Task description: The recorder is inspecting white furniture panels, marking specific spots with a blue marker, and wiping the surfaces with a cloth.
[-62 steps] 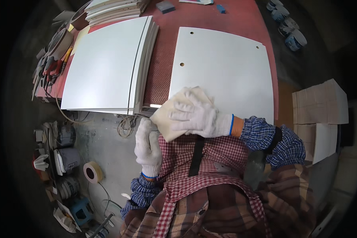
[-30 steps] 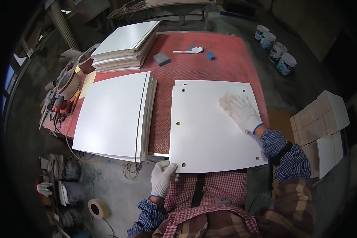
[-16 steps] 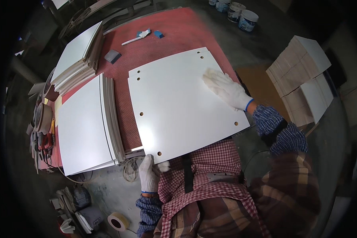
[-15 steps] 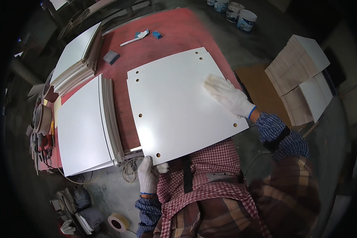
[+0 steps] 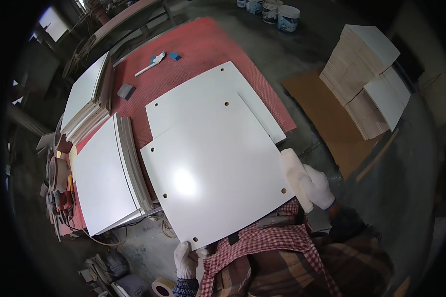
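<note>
A white panel (image 5: pixel 218 173) with drilled holes is found lying askew over a lower panel (image 5: pixel 188 101), toward the near right corner of the red-topped table (image 5: pixel 198 42); its near part appears to project past the table's near edge, above the checked apron (image 5: pixel 267 242). The panel's near left corner is pinched by the gloved left hand (image 5: pixel 186 261). By the gloved right hand (image 5: pixel 316 188), a folded cream cloth (image 5: pixel 293 171) is gripped just beside the panel's right edge; whether the edge is touched cannot be told. The hands are well apart, with the panel extending forward and to the left from between them. Its side edges are slanted toward the table's far left corner; a longer axis cannot be determined. The left hand is the nearer, being in contact. A stack of panels (image 5: pixel 101 183) is noted along the table's near left side.
</note>
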`<action>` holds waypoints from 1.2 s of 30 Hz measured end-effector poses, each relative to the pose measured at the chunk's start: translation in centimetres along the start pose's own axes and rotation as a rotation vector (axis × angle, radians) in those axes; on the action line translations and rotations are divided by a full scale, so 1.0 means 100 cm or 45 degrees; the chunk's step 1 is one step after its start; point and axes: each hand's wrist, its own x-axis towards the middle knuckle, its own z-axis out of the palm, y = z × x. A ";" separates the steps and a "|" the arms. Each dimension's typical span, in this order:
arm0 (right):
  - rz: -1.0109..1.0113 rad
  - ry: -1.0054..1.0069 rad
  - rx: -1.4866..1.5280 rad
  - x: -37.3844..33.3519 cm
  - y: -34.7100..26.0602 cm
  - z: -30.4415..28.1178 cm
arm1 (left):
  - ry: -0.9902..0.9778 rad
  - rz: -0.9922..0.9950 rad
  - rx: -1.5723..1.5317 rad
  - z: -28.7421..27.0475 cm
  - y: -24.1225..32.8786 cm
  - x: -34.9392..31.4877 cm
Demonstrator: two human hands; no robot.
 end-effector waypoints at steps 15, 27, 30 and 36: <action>-0.478 0.336 -0.910 0.247 -0.023 -0.018 | 0.108 0.268 0.086 -0.031 0.012 0.005; 0.125 0.292 0.504 0.014 0.043 0.028 | 0.440 1.909 2.303 -0.016 0.051 0.057; 0.213 0.239 0.825 -0.008 0.028 0.035 | 0.075 1.817 2.260 -0.004 0.059 0.055; -0.017 0.143 0.995 -0.005 -0.019 -0.013 | -0.083 1.901 1.900 0.020 0.118 0.014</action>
